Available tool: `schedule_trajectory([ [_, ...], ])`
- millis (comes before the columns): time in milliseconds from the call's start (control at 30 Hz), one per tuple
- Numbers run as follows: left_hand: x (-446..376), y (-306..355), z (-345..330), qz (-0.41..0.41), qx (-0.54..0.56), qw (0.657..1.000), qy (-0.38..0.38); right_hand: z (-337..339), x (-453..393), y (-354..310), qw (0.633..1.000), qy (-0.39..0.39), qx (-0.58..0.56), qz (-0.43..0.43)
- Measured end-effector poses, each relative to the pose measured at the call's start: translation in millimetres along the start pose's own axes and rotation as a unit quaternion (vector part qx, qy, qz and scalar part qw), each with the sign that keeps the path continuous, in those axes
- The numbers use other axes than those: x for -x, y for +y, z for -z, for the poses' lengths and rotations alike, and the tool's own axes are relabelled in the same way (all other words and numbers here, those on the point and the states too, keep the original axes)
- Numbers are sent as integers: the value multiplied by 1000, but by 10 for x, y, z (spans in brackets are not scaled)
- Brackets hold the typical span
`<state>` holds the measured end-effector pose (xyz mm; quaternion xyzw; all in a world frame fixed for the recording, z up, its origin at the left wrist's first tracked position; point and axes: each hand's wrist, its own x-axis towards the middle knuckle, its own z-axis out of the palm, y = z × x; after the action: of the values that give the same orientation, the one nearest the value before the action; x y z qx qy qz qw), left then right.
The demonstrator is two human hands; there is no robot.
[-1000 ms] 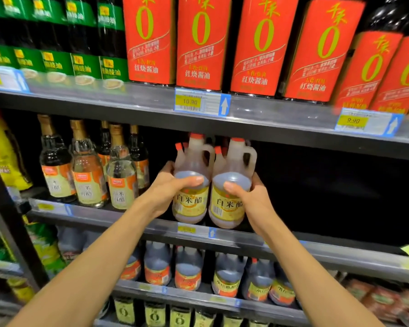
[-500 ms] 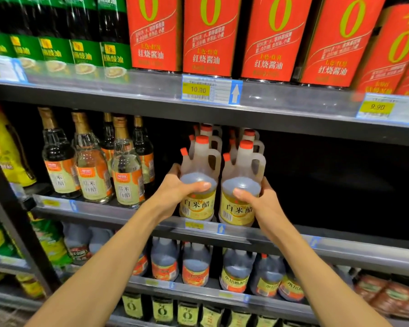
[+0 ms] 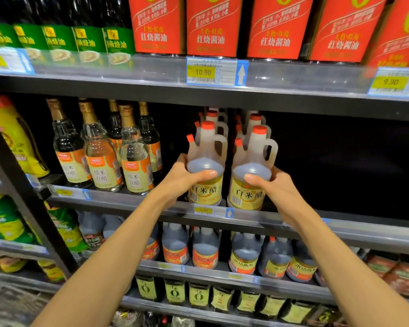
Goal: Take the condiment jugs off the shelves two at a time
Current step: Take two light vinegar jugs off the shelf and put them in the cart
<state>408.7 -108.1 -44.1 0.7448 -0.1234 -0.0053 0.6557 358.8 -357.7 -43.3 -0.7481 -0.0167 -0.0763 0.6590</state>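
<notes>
The left hand (image 3: 182,178) is wrapped around the left jug (image 3: 206,166), the right hand (image 3: 273,186) around the right jug (image 3: 252,172); both jugs are held upright, side by side, at the shelf (image 3: 340,228) edge.

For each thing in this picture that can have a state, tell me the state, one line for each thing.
left hand: grips the left jug around its body.
right hand: grips the right jug around its body.
left jug: upright, red cap on, base at the shelf's front edge.
right jug: upright, red cap on, base at the shelf edge.
jugs behind: upright, capped, untouched.
glass vinegar bottles: upright, capped.
</notes>
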Motion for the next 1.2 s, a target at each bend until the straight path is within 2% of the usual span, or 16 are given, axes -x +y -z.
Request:
schedule_trajectory([
  [633,155,141,13,46,-103,994,2,45,4,21,999,-27,-1,-34],
  [767,204,213,19,55,-126,990,9,90,29,-66,997,-53,15,-44],
  [1200,262,307,37,82,-130,988,0,86,87,-138,996,-62,8,-63],
])
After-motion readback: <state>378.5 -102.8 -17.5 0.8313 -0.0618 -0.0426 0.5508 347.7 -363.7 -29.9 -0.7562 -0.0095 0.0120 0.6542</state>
